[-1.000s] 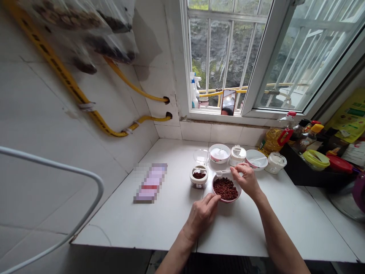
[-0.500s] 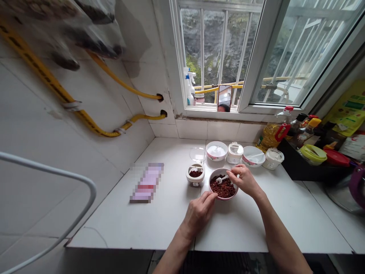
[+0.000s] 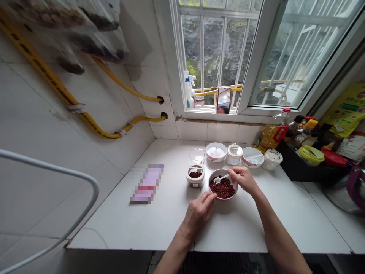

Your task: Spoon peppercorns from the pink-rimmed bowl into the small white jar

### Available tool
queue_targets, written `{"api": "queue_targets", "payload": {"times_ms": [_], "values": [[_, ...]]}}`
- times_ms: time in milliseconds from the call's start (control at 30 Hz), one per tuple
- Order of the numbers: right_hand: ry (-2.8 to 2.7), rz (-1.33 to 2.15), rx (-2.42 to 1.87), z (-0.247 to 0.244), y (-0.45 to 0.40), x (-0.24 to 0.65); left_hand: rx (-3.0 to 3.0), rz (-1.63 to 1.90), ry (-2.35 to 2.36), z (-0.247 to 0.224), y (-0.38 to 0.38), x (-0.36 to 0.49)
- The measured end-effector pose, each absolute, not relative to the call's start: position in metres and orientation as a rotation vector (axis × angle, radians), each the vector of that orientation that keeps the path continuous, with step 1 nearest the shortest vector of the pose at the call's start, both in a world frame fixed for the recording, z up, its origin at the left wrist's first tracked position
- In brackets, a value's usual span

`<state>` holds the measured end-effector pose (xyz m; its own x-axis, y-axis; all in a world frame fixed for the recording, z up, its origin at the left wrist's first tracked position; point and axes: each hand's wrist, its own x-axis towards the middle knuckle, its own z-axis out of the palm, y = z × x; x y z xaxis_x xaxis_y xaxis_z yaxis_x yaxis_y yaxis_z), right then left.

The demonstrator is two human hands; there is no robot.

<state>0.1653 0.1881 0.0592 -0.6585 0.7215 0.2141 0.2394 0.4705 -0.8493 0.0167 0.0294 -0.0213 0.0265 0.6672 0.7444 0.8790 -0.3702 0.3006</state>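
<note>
A bowl (image 3: pixel 211 193) of dark red-brown peppercorns (image 3: pixel 225 190) stands on the white counter. My left hand (image 3: pixel 199 209) grips its near-left rim between thumb and fingers. Pinched in my right hand (image 3: pixel 242 179) is a small white spoon (image 3: pixel 218 180), its scoop down at the peppercorns on the bowl's left side. Just left of the bowl, a small jar (image 3: pixel 195 179) with a white rim holds more of the same dark grains. Behind that jar lies a clear lid (image 3: pixel 197 155).
Along the back stand a bowl of white grains (image 3: pixel 216 159), a white-lidded jar (image 3: pixel 234 154), a second bowl (image 3: pixel 252 163) with a spoon and another jar (image 3: pixel 272 160). Oil (image 3: pixel 269 137) and sauce bottles crowd the right. A phone (image 3: pixel 224 100) leans at the window; a blurred purple object (image 3: pixel 148 184) lies left.
My right hand has shifted slightly, and the spoon's scoop has moved a little left and up in the bowl. My left hand stays on the rim.
</note>
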Motion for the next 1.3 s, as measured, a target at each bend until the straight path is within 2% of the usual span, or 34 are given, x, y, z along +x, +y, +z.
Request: {"api": "queue_targets", "payload": {"times_ms": [733,867,1100,1200,1300], "values": [[-1.949,1.250,-0.813,0.047,0.193,0.155,-2.070,-1.248,-1.610,-0.020,0.029,0.016],[-1.938,1.057,-0.773,0.055,0.177,0.135,-2.083,-1.244,-1.617,-0.019,0.028,0.017],[-2.302,0.266,-0.428,0.058,0.146,0.104,-2.071,-1.227,-1.648,-0.022,0.030,0.018],[-2.323,0.248,-0.370,0.058,0.147,0.106,-2.074,-1.228,-1.641,-0.022,0.030,0.017],[-2.182,0.408,-0.487,0.061,0.157,0.119,-2.069,-1.218,-1.641,-0.021,0.029,0.017]]}}
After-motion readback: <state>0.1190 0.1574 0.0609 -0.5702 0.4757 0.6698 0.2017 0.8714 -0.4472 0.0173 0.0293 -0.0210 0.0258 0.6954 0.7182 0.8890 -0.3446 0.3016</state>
